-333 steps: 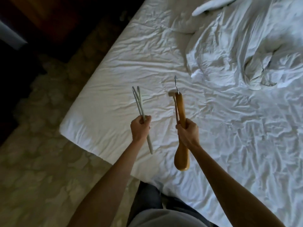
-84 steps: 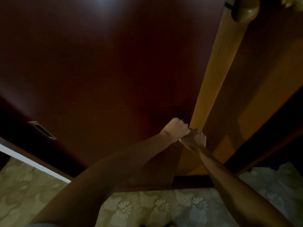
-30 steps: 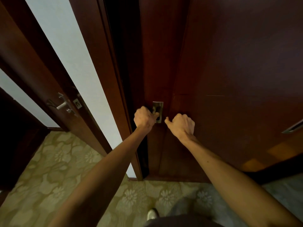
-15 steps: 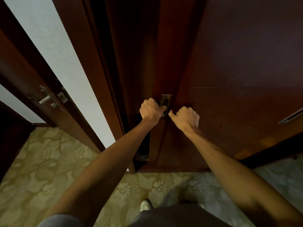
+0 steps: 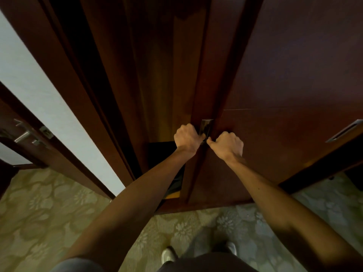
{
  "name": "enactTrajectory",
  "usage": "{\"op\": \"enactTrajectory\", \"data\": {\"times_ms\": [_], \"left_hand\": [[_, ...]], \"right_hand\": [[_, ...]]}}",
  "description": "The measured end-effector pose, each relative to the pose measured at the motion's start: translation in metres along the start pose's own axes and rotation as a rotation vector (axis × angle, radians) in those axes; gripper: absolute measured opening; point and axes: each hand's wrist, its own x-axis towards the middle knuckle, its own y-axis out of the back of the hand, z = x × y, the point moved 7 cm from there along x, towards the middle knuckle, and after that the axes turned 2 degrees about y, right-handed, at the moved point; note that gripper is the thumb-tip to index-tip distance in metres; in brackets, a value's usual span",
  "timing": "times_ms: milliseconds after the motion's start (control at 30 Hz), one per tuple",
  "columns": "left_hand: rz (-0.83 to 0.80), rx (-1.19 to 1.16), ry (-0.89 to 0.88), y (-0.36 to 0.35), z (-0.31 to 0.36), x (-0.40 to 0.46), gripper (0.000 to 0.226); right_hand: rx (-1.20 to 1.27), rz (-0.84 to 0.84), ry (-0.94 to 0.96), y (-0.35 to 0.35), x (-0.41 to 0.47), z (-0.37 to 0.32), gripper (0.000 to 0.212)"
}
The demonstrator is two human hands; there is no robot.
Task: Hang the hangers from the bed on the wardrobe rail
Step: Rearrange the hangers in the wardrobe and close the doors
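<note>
Now both hands are gripping at the wardrobe door (image 5: 284,95): the left hand (image 5: 187,138) is curling its fingers into the recessed metal handle (image 5: 206,128), and the right hand (image 5: 227,145), at its three o'clock, is curled against the door edge. Whether either is holding hangers cannot be told; none are showing. At nine o'clock, a lever-handled door (image 5: 23,134) is standing over patterned carpet (image 5: 49,213).

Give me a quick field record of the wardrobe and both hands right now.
door: sliding door part open, gap on its left
handle: metal recess pull at the door edge
left hand: curled, fingers at the handle
right hand: curled, against the door beside the handle
hangers: none in view
rail: not in view
floor: patterned carpet
</note>
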Motion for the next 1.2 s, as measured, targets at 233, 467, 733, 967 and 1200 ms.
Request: {"op": "enactTrajectory", "data": {"times_ms": [233,467,733,967,1200], "left_hand": [[-0.042,0.008,-0.083,-0.024,0.045,-0.002,0.047],[-0.075,0.07,-0.145,-0.047,0.096,-0.009,0.042],[-0.119,0.115,-0.165,-0.077,0.154,-0.013,0.04],[-0.135,0.145,-0.181,-0.105,0.204,-0.015,0.036],[-0.137,0.114,-0.212,-0.133,0.25,-0.02,0.024]], "right_hand": [[0.01,-0.021,-0.011,0.012,0.013,0.047,0.056],[0.005,-0.053,0.017,0.023,0.025,0.098,0.06],[0.016,-0.068,0.036,0.038,0.042,0.159,0.06],[-0.002,-0.069,0.085,0.053,0.057,0.202,0.063],[0.012,-0.113,0.098,0.065,0.065,0.24,0.056]]}}
